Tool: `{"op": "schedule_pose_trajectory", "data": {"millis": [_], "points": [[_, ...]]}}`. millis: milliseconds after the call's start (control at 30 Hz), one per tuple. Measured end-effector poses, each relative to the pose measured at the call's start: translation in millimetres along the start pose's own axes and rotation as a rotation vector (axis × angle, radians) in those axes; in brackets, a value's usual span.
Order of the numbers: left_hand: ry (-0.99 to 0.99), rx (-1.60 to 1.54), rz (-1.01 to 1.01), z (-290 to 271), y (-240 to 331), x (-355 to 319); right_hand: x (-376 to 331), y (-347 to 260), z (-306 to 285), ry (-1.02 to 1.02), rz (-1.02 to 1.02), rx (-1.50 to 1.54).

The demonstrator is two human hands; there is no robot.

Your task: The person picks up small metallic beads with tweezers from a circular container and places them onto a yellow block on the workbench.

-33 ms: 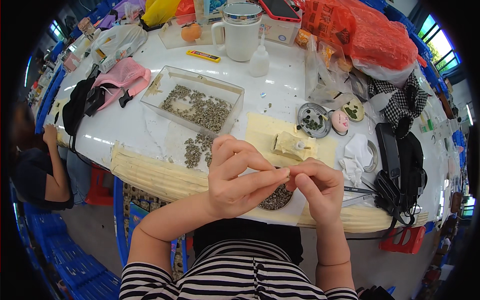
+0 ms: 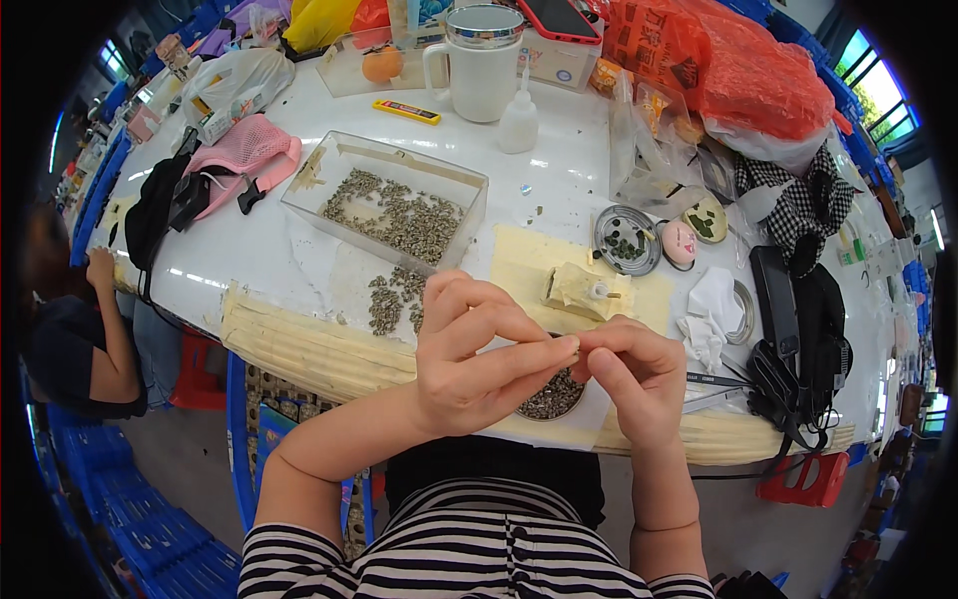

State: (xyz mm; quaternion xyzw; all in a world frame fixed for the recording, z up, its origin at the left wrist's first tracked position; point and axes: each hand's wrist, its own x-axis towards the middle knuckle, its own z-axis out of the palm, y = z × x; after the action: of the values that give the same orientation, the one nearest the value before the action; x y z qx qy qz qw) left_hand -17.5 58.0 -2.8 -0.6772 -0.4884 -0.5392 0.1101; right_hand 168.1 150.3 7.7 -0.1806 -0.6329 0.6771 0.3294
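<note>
My left hand [image 2: 484, 359] and my right hand [image 2: 639, 371] meet fingertip to fingertip near the table's front edge. Each is closed in a pinch; whatever they hold between them is too small to name. Partly hidden beneath them is a round dish [image 2: 547, 417] filled with small dark metallic pieces. Just beyond the fingers, a block wrapped in yellowish tape [image 2: 579, 291] with a small peg sits on a yellow sheet [image 2: 519, 255]. Left of that, a clear plastic box [image 2: 394, 147] contains many small metallic pieces, and a loose pile [image 2: 385, 307] of them lies by my left hand.
To the right are a round tin [image 2: 654, 240] of dark bits, crumpled tissue [image 2: 707, 334], tweezers [image 2: 720, 380] and a black bag [image 2: 783, 349]. A white mug [image 2: 484, 75] and a squeeze bottle [image 2: 518, 128] stand at the back. Another person [image 2: 85, 329] sits at far left.
</note>
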Motion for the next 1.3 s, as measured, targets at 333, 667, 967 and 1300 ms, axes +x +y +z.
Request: {"op": "schedule_pose_trajectory", "data": {"millis": [333,667,967,1300], "points": [[-0.019,0.022,0.019,0,1,-1,2,-3,-1,-0.044,0.133,0.123],[0.039,0.087,-0.021,7,1,-2,4,4,9,0.137,-0.414,-0.546],[0.02,0.108,-0.065,5,1,1,8,4,13,0.164,-0.65,-0.74],[0.012,0.06,-0.078,3,0,1,5,5,10,0.15,-0.474,-0.575]]}}
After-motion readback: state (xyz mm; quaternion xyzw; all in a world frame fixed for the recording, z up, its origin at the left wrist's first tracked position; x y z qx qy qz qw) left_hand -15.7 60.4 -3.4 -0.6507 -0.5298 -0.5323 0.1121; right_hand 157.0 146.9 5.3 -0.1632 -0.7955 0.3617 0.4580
